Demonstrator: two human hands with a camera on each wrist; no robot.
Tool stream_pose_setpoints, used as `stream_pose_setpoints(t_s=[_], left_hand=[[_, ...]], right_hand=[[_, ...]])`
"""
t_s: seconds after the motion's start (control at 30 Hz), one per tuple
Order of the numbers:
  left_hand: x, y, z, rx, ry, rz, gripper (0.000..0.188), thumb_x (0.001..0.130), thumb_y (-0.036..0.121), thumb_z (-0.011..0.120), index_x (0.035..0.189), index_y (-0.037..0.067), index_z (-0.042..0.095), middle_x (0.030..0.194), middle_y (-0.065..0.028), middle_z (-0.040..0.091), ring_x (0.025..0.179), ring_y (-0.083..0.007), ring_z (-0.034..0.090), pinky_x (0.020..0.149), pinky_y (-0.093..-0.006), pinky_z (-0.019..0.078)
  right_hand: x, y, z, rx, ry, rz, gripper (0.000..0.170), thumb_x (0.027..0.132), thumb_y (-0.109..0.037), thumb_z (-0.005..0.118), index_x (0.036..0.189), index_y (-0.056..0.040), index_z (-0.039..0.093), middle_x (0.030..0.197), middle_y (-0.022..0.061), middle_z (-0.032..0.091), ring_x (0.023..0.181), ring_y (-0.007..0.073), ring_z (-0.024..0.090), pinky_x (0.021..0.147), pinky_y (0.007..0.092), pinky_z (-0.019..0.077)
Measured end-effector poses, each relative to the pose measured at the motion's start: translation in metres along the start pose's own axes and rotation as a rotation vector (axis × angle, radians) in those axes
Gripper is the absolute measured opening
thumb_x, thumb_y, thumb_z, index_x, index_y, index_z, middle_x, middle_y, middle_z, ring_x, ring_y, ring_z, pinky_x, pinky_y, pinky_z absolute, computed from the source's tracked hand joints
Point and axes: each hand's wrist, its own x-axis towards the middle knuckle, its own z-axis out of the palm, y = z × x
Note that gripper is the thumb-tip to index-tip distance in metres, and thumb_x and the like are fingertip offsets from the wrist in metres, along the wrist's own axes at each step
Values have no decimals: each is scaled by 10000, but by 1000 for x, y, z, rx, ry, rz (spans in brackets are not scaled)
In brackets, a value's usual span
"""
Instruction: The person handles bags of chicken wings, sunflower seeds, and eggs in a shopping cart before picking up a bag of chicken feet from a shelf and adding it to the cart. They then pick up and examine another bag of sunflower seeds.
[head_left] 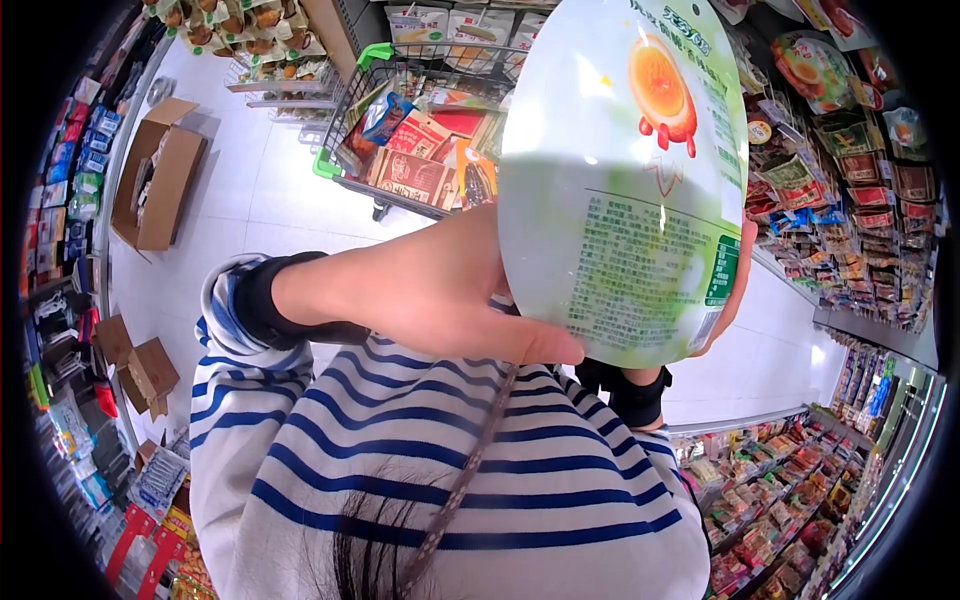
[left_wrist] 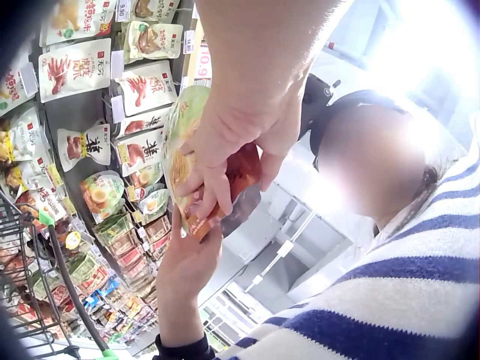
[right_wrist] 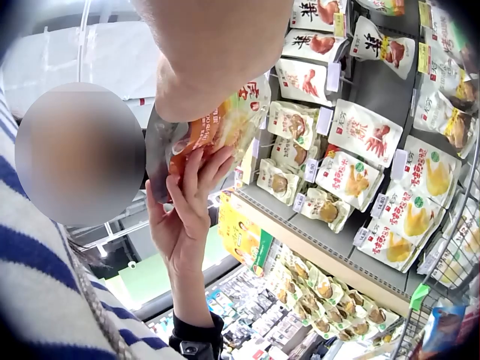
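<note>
Pouch [head_left: 620,180] between left hand [head_left: 450,295] and right hand [head_left: 736,298], cart [head_left: 325,163] behind

cardboard box [head_left: 178,195]: open, on floor | shopping cart [head_left: 325,163]: packets [head_left: 412,180] inside

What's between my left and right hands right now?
A printed pouch. The left hand holds one side and the right hand the other, as the head and left wrist views show.

On the pale glossy tiled floor [head_left: 240,150], 2 open brown cardboard boxes [head_left: 182,190] stand at left; a green-cornered dark wire cart [head_left: 327,165], upper centre.
</note>
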Motion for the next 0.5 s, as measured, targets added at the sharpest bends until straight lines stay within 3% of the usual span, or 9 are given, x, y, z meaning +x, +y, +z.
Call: stream_pose_setpoints(t_s=[0.07, 0.17, 0.27, 0.5], left_hand=[[-1, 2, -1, 11, -10, -31, 445, 716, 109, 630, 1075, -46, 418, 953, -129, 543, 849, -152, 531, 734, -270, 459], [0, 3, -1, 20, -20, -53, 429, 719, 99, 622, 1071, -46, 423, 956, -126, 542, 852, -151, 528, 738, -269, 455], [1, 2, -2, 29, -26, -27, 416, 723, 95, 617, 1066, -46, 430, 960, -123, 540, 855, -153, 525, 746, -268, 451], [2, 0, -3, 42, -20, -7, 407, 728, 99, 614, 1063, -46, 434, 971, -125, 538, 864, -158, 523, 750, -267, 448]], right_hand=[[1, -3, -1, -28, 8, 47, 352, 891, -152, 240, 1199, 6, 302, 1220, 252, 325, 1064, 301, 410, 868, 361, 413], [1, -4, 0, 218, 35, 126, 348, 892, -144, 222, 1204, -8, 299, 1227, 249, 316, 1070, 296, 409, 869, 361, 418], [-1, 5, -3, -72, -43, -93, 343, 892, -141, 222, 1207, -24, 292, 1229, 251, 311, 1077, 300, 404, 869, 371, 419], [1, 8, -3, -58, -41, -109, 338, 888, -142, 253, 1205, -27, 281, 1224, 273, 304, 1073, 323, 404, 858, 395, 424]])
